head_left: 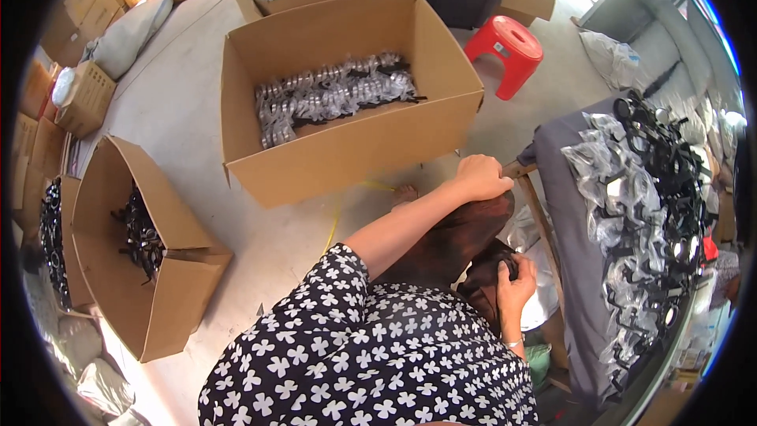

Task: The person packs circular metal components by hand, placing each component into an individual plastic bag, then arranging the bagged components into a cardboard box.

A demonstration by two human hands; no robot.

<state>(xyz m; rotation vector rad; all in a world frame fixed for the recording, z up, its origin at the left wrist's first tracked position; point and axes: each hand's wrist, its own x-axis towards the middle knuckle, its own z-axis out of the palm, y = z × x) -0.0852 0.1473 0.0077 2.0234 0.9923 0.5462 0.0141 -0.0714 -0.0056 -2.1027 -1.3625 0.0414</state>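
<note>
Two hands are in play, both at the dark brown fabric (453, 241) bunched over the knees. The left hand (481, 176) lies knuckles-up with its fingers curled down, resting at the top edge of the fabric beside the wooden frame (530, 197) of the grey-covered table (564, 229); whether it pinches anything underneath I cannot tell. The right hand (514, 278) sits lower, fingers bent and closed around a small dark item (509, 263) pressed against the fabric — the item is too hidden to name.

Just past the left hand, on the floor, stands a large open cardboard box (347, 150) with clear-bagged black parts (335, 95) lined along its bottom. Well off to the left of both hands, a second open box (150, 292) lies tipped on its side with loose black pieces (140, 233) inside. To the right of the hands, the table carries a long heap of bagged black parts (643, 213). Beyond the big box, a red plastic stool (505, 49) stands on the concrete floor — well apart from either hand. A black sleeve with white flowers (339, 300) covers the left upper arm.
</note>
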